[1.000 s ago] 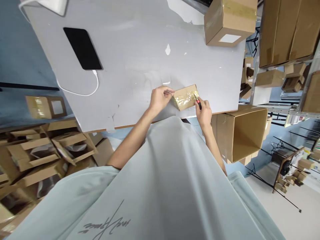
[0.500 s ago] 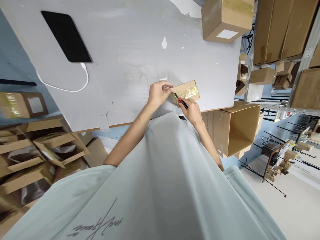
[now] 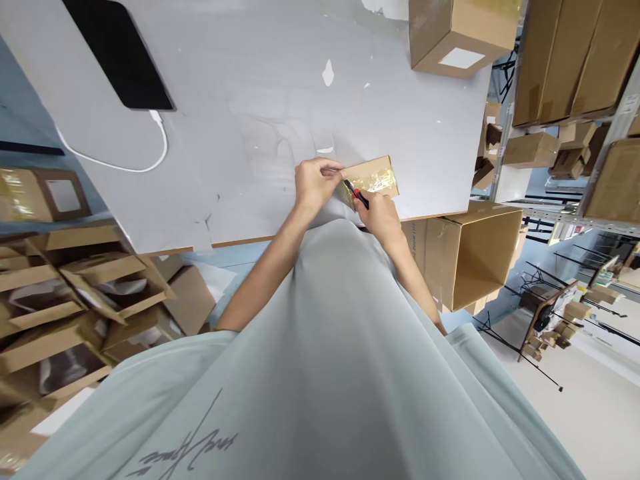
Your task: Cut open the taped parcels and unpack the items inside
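Note:
A small flat cardboard box (image 3: 367,171) with shiny yellowish tape across it lies at the near side of the grey table. My left hand (image 3: 314,181) is closed, thumb and fingers pinching at the box's left end; the exact bit between the fingertips is hard to see. My right hand (image 3: 381,217) grips a red and black utility knife (image 3: 361,197) over the box. The knife's front end points up and left toward my left fingertips, at the taped left end. My right fingers partly cover the box's lower edge.
A black tablet (image 3: 123,57) with a white cable (image 3: 163,150) lies on the table (image 3: 215,133) at the upper left. A taped carton (image 3: 435,40) stands at the upper right. An open carton (image 3: 440,260) is below the right edge; open boxes (image 3: 120,287) crowd the lower left.
The view has shifted slightly, so the tablet sits further up and left. My right hand and the knife have moved slightly toward the box's left end. My left hand keeps its pinch.

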The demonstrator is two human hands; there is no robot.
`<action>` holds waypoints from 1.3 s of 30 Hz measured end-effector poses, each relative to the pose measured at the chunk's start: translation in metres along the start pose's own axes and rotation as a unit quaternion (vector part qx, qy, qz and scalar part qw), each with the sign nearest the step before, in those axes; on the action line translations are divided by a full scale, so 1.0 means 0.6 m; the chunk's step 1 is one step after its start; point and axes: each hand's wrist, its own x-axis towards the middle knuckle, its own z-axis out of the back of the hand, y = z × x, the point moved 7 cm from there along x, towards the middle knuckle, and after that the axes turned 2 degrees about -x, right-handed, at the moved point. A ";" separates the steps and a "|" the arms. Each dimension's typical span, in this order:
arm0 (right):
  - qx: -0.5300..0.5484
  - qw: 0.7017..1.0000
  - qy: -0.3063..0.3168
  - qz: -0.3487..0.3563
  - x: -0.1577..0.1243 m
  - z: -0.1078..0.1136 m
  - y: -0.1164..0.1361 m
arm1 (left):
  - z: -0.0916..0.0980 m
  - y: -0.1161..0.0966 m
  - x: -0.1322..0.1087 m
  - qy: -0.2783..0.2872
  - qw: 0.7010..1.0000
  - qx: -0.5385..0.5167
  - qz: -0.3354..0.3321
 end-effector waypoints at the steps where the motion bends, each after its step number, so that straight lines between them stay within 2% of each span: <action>1: -0.006 1.000 0.000 -0.006 0.000 0.000 0.003 | 0.000 0.001 0.001 -0.008 1.000 0.004 0.000; 7: -0.044 0.998 0.037 -0.033 -0.027 0.005 0.010 | -0.008 0.002 -0.015 -0.032 0.999 0.034 0.017; 11: -0.062 0.996 0.052 -0.040 -0.031 0.004 0.009 | -0.010 -0.003 -0.027 -0.043 0.998 0.045 0.005; 17: -0.059 0.997 0.048 -0.019 -0.013 -0.014 0.008 | -0.006 -0.005 -0.030 -0.065 0.996 0.062 -0.002; 23: -0.088 0.993 0.082 -0.019 -0.035 -0.030 -0.002 | -0.006 -0.004 -0.042 -0.071 0.996 0.060 0.007; 34: -0.046 0.995 0.087 -0.010 -0.036 -0.045 -0.016 | -0.004 -0.010 -0.047 -0.089 0.991 0.101 0.011; 39: -0.019 0.996 0.091 0.012 -0.030 -0.051 -0.006 | 0.001 -0.013 -0.056 -0.097 0.987 0.126 0.011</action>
